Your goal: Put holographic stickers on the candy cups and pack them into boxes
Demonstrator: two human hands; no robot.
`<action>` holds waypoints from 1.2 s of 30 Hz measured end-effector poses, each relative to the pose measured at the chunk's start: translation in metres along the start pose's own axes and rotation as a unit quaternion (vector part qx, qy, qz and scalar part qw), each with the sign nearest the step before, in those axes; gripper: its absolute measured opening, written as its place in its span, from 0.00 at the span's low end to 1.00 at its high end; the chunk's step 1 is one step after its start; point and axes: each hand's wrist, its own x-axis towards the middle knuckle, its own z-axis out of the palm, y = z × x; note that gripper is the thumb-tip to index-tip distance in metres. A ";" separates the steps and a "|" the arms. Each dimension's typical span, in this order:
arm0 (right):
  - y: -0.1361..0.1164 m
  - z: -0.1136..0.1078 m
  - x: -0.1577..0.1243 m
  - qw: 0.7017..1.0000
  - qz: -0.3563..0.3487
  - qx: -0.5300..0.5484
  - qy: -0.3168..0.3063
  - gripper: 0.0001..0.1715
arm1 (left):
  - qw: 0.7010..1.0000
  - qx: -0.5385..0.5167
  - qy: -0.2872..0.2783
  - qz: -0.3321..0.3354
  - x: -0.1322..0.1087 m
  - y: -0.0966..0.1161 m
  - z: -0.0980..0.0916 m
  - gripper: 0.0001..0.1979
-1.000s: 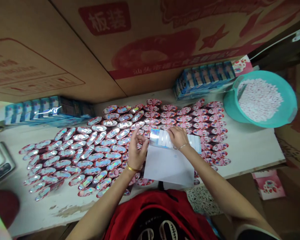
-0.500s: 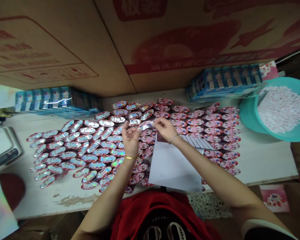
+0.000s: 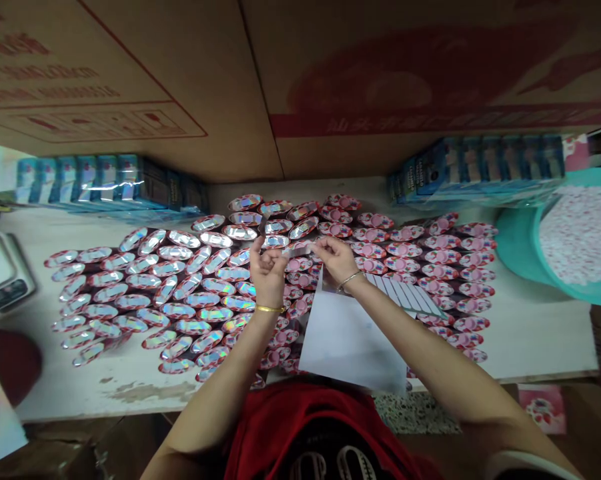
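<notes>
My left hand (image 3: 267,267) and my right hand (image 3: 336,259) are raised a little over the table, and together they pinch a small shiny sticker strip (image 3: 300,250) between their fingertips. Below my right wrist lies a white backing sheet (image 3: 350,340) with a row of narrow stickers (image 3: 405,293) along its far edge. Several rows of pink and holographic oval packets (image 3: 180,293) cover the white table (image 3: 530,333) around both hands.
Big cardboard boxes (image 3: 280,80) wall off the back. Blue packs lie at the back left (image 3: 95,190) and back right (image 3: 480,170). A teal basin (image 3: 517,243) of small white pieces stands at the right. A scale (image 3: 3,280) sits at the left edge.
Both hands lifted off the sticker sheet and came together over the packets, now holding a peeled strip between them. The view has tilted slightly, showing more of the table front.
</notes>
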 end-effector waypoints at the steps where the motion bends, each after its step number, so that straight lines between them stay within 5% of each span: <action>1: 0.000 0.000 0.001 1.000 -0.001 -0.012 0.005 0.17 | 1.000 0.008 0.004 0.002 0.001 -0.002 -0.001 0.34; 7: -0.006 0.000 0.002 0.983 -0.068 -0.155 0.075 0.18 | 1.000 0.010 0.021 0.007 -0.004 0.009 0.002 0.34; 12: 0.003 0.009 -0.003 0.999 -0.036 -0.038 -0.007 0.17 | 1.000 0.021 0.000 0.008 -0.009 0.020 0.007 0.33; 16: 0.004 0.009 -0.002 0.996 -0.037 -0.079 0.024 0.14 | 0.993 0.103 0.001 0.056 -0.002 0.003 0.000 0.34; 21: -0.009 0.004 -0.001 0.944 -0.088 -0.313 0.053 0.12 | 0.920 0.352 0.004 0.170 0.010 -0.017 -0.011 0.36; 27: -0.005 0.011 0.003 0.900 -0.106 -0.422 0.017 0.13 | 0.836 0.500 -0.021 0.226 0.016 -0.027 -0.012 0.36; 36: 0.007 0.015 0.003 0.906 -0.117 -0.407 0.029 0.21 | 0.806 0.549 -0.017 0.223 0.018 -0.037 -0.006 0.36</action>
